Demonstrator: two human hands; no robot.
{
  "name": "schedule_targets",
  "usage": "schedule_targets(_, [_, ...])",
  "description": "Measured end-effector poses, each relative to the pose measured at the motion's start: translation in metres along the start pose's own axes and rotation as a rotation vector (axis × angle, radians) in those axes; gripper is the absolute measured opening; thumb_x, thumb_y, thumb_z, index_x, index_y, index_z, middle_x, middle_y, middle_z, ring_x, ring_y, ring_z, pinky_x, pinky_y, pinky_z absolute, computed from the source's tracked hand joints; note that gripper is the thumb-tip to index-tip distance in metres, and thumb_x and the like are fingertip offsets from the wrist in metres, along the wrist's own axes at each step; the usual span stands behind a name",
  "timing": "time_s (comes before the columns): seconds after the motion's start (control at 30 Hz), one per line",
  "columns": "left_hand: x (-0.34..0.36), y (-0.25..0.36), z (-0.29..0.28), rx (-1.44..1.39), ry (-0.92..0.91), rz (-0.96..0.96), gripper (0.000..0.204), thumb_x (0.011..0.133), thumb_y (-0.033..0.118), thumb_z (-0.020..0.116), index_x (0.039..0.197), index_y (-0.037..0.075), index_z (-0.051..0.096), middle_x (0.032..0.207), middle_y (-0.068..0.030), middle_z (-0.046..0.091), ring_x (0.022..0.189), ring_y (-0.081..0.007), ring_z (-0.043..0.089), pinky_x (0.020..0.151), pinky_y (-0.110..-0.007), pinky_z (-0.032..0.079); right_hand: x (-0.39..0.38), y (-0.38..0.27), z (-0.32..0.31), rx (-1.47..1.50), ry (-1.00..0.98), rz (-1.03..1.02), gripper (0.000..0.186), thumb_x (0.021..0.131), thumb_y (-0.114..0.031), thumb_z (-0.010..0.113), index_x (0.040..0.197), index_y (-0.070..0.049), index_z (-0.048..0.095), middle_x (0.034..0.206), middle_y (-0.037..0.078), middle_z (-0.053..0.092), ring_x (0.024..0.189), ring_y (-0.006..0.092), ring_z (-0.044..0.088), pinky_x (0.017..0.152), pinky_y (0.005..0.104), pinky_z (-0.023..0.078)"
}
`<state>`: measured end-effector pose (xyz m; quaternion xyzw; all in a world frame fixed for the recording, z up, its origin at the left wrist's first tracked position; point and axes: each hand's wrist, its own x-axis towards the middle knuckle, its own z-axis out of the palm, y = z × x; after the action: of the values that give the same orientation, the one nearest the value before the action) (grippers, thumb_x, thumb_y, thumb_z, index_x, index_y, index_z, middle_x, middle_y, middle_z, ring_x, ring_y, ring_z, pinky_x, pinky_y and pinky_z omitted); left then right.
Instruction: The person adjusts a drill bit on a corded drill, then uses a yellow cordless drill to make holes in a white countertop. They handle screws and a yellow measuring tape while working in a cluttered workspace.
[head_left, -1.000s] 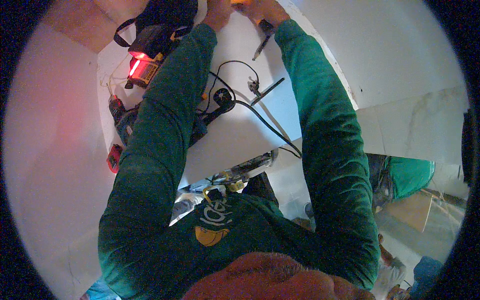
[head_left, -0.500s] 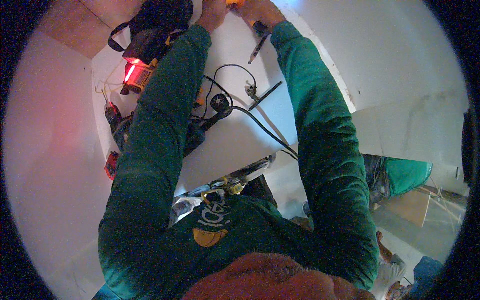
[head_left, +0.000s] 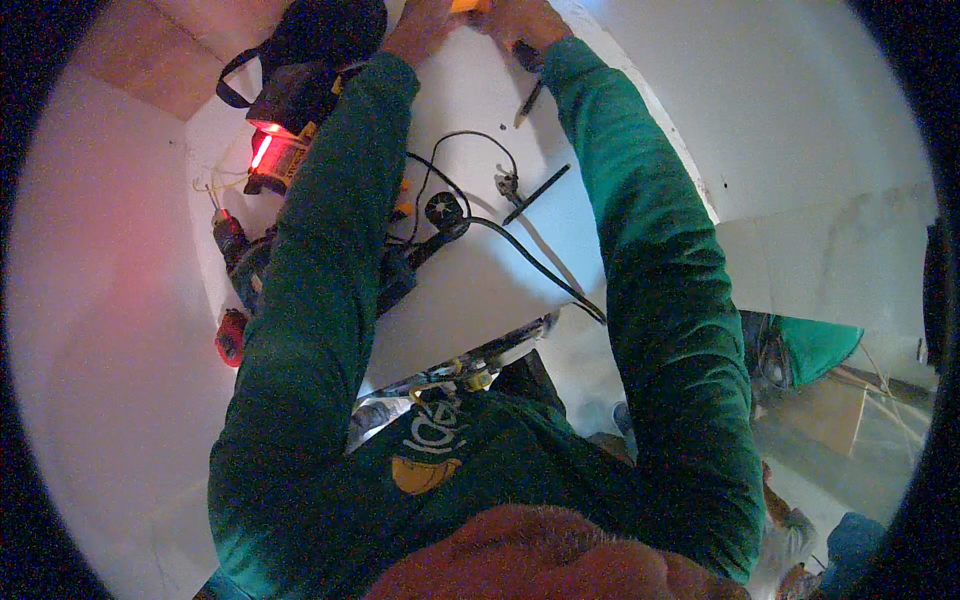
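Note:
Both my arms, in green sleeves, reach far forward over a white surface [head_left: 480,270]. At the upper edge my left hand [head_left: 420,28] and my right hand [head_left: 532,22] come together around a small orange object [head_left: 470,6]. Its kind cannot be made out, and the picture's edge cuts off most of the fingers. The hands look closed on it from both sides. A dark item [head_left: 526,56] sits at my right wrist. Just below it a thin dark pencil-like stick [head_left: 528,103] points toward me; whether I hold it is unclear.
To the left are a black bag [head_left: 320,45], a device with a glowing red light [head_left: 278,158], a screwdriver-like tool [head_left: 230,235] and a red object [head_left: 230,338]. Black cables [head_left: 530,258] and a thin dark rod [head_left: 537,193] lie mid-surface. A person [head_left: 795,540] is at the lower right.
The view has shifted slightly. My hands stay together around the orange object, a little more of which shows. The pencil-like stick by my right wrist has moved slightly right.

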<state>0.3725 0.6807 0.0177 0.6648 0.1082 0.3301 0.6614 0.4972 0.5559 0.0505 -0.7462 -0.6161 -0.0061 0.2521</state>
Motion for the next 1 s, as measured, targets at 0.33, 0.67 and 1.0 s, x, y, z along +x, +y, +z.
schedule_targets(0.33, [0.0, -0.037, -0.018, 0.909, 0.041, 0.355, 0.069, 0.096, 0.001, 0.06, 0.16, 0.007, 0.035, 0.147, -0.0206, 0.054, 0.13, -0.0315, 0.056, 0.114, -0.037, 0.043, -0.002, 0.002, 0.01, 0.196, 0.047, -0.184, 0.025, 0.086, -0.025, 0.071, 0.103, -0.006, 0.074, 0.097, 0.017, 0.074, 0.089, 0.0352, 0.069, 0.078, 0.0443, 0.055])
schedule_targets(0.67, [-0.008, 0.003, -0.006, 1.064, -0.076, 0.471, 0.077, 0.09, 0.001, 0.068, 0.159, 0.011, 0.034, 0.145, -0.0251, 0.053, 0.134, -0.0424, 0.051, 0.113, -0.045, 0.042, 0.001, 0.144, -0.006, -0.16, 0.027, -0.029, 0.031, 0.093, -0.03, 0.06, 0.097, -0.002, 0.072, 0.097, 0.022, 0.072, 0.09, 0.0391, 0.068, 0.08, 0.0464, 0.053])
schedule_targets(1.0, [0.002, 0.004, -0.004, 1.129, -0.059, 0.345, 0.079, 0.085, -0.002, 0.071, 0.156, 0.011, 0.039, 0.133, -0.0257, 0.059, 0.12, -0.0439, 0.057, 0.105, -0.046, 0.047, 0.034, 0.118, 0.035, -0.346, 0.544, -0.163, 0.041, 0.095, -0.045, 0.056, 0.102, -0.01, 0.075, 0.102, 0.018, 0.076, 0.101, 0.0363, 0.071, 0.092, 0.05, 0.051])
